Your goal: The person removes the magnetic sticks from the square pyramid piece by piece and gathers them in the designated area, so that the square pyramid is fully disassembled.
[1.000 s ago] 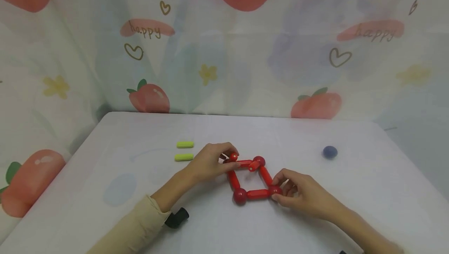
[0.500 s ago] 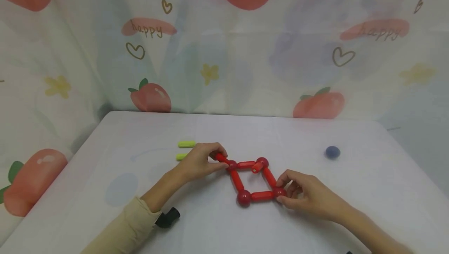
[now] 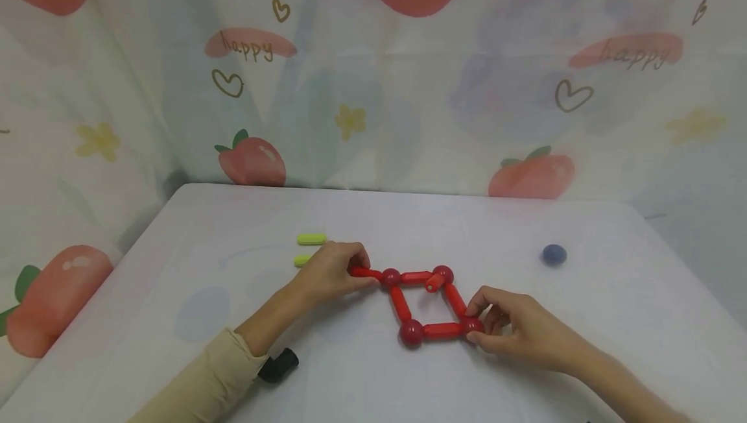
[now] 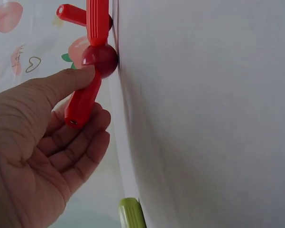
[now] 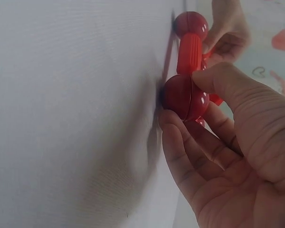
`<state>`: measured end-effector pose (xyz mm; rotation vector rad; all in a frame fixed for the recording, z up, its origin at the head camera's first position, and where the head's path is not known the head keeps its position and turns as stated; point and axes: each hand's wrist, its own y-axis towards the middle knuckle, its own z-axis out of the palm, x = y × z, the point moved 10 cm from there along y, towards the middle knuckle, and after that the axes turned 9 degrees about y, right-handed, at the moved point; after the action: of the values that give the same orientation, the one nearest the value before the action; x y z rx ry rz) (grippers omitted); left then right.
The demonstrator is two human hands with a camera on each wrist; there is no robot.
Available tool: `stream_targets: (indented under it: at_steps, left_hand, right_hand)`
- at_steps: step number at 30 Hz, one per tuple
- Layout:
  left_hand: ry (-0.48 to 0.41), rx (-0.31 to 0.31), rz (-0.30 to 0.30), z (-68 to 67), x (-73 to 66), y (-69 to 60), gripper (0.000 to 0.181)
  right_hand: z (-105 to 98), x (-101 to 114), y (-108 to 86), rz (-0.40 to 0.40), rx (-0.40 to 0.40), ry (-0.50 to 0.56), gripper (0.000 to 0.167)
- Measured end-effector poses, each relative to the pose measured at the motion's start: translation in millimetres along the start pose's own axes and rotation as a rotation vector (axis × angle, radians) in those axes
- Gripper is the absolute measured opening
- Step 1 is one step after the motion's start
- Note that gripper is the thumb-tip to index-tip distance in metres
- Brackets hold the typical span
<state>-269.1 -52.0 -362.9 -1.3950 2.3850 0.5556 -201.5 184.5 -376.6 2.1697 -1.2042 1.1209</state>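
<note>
Pale fruit-printed fabric hangs behind the white desk; between left hand and right hand sits a squarish frame of ridged red rods and glossy dark-red balls; the left pinches a jutting red rod, the right a corner ball; two yellow-green rods lie beside the left, a blue rounded piece beyond the right.

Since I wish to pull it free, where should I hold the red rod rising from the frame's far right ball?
Probably pinch the red rod near its free end, from above: it sticks up, that end uncovered, while its lower end meets the red ball.
</note>
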Motion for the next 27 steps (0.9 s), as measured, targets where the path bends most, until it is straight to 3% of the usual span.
stream_targets:
  at_steps: [5, 9, 14, 19, 27]
  left_hand:
    - [0.046, -0.051, -0.059, -3.7, 1.4, -0.1, 0.020]
    - [0.035, -0.079, -0.093, -7.1, 5.4, -3.0, 0.019]
    - [-0.018, -0.076, -0.060, -16.9, 11.1, -14.0, 0.020]
    - [-0.034, -0.073, -0.057, -30.4, 31.2, -30.4, 0.017]
    - [-0.062, 0.016, -0.091, -30.2, 63.2, -52.2, 0.018]
  right_hand:
    - [-0.5, 0.6, -0.2, 0.008, 0.004, 0.006, 0.027]
    - [-0.3, 0.9, -0.9, 0.005, 0.008, 0.010, 0.027]
    - [0.6, 0.1, -0.3, 0.011, 0.011, 0.007, 0.027]
    - [1.1, -1.7, 1.2, 0.033, 0.009, -0.005, 0.028]
    - [0.5, -3.3, 0.4, 0.038, 0.003, -0.008, 0.029]
